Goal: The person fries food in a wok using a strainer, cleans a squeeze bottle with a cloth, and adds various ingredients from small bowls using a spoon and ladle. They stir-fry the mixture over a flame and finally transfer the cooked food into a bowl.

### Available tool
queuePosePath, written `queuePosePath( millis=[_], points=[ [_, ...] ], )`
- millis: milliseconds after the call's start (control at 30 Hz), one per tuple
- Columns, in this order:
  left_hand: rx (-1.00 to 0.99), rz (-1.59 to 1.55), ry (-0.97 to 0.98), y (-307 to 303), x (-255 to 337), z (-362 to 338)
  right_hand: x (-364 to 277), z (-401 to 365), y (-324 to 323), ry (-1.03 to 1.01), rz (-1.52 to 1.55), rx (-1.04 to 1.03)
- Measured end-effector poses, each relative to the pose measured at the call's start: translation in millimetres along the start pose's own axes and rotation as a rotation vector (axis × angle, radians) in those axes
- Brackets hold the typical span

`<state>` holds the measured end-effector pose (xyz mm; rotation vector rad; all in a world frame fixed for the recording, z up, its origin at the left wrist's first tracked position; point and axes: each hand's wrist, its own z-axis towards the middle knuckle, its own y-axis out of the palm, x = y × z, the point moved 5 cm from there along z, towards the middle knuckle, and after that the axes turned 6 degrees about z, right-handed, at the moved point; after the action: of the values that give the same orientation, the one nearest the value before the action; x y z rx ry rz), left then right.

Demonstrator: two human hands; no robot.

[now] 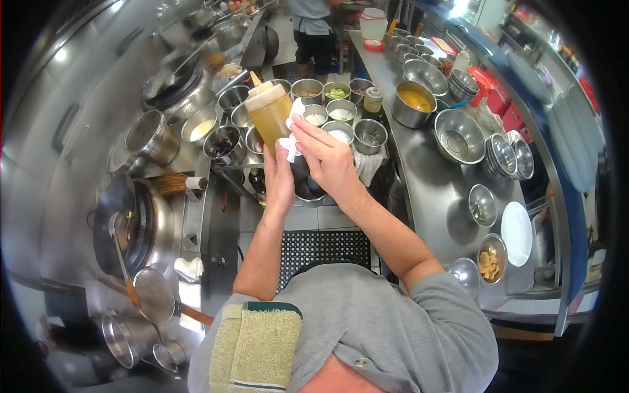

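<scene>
A squeeze bottle (pixel 270 116) of yellowish-brown liquid, with a pale cap and an orange tip, is held up tilted in front of me. My left hand (pixel 280 178) is closed around its lower part. A crumpled white paper towel or cloth (pixel 289 149) lies against the bottle's right side, pressed there by my right hand (pixel 324 152) with its fingers together. The bottle's base is partly hidden behind both hands. Just beyond them stand several metal pots of ingredients, among them a pot of chopped green pieces (pixel 337 92).
On the left are a wok (pixel 124 229), a bamboo brush (pixel 171 185) and a strainer (pixel 154 295). The steel counter (pixel 432 209) on the right holds a pot of orange liquid (pixel 414 105), metal bowls (pixel 460 136) and a white plate (pixel 517 234). Another person (pixel 312 33) stands at the far end.
</scene>
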<state>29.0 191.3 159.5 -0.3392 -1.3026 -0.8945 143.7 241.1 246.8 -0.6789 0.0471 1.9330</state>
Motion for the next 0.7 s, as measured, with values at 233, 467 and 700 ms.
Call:
queuePosePath(
  millis=[233, 467, 700],
  points=[
    [-0.059, -0.144, -0.126, -2, -2, -2, 13, -25, 5, -0.194, -0.009, -0.085],
    [-0.126, -0.300, -0.340, -19, 8, -1, 45, -37, -38, 0.497, 0.697, 0.031],
    [-0.188, -0.340, -0.312, -13, 18, -8, 74, -35, -10, 0.963, 1.550, 0.407]
  ],
)
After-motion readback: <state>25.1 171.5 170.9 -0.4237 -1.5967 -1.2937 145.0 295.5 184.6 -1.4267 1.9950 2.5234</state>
